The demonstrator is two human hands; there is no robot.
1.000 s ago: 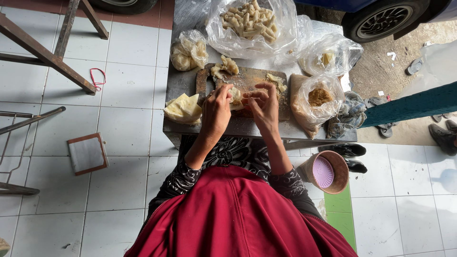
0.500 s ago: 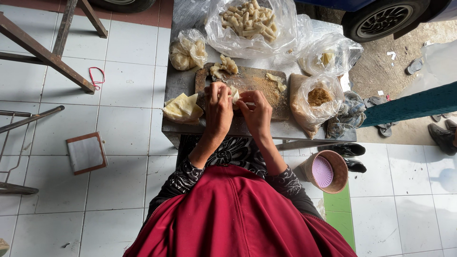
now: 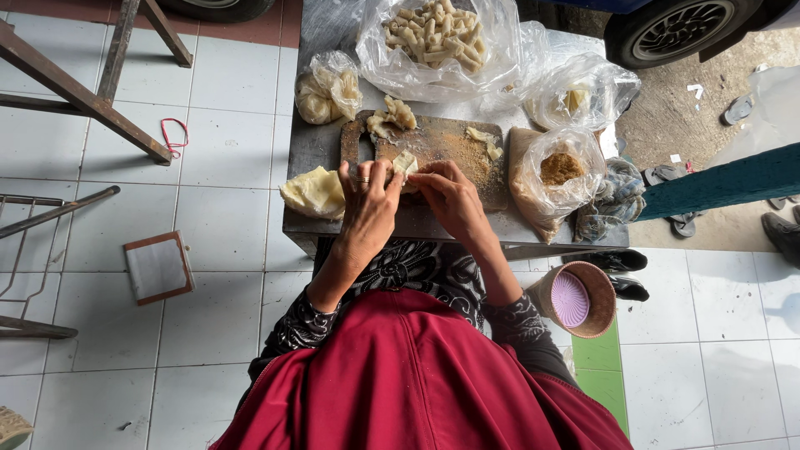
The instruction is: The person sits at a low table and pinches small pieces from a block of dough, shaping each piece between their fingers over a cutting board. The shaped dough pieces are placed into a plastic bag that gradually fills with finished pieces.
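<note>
My left hand (image 3: pixel 367 193) and my right hand (image 3: pixel 450 197) meet over the near edge of a wooden cutting board (image 3: pixel 454 146) on a low grey table (image 3: pixel 317 150). Both pinch a small pale piece of dough (image 3: pixel 406 163) between their fingertips. A ring shows on my left hand. Brown crumbs cover the board's right half. A pale lump of dough (image 3: pixel 314 192) lies just left of my left hand. More dough bits (image 3: pixel 392 118) sit at the board's far left corner.
A big clear bag of finished pale rolls (image 3: pixel 433 33) lies at the table's far side. A bag of brown crumbs (image 3: pixel 557 177) stands right, a bag of dough (image 3: pixel 327 86) left. A round basket (image 3: pixel 577 298) sits on the tiled floor, wooden legs (image 3: pixel 92 92) at left.
Both hands have drawn slightly toward me and closer together on the dough piece, the left hand shifting from the board's middle to its near edge.
</note>
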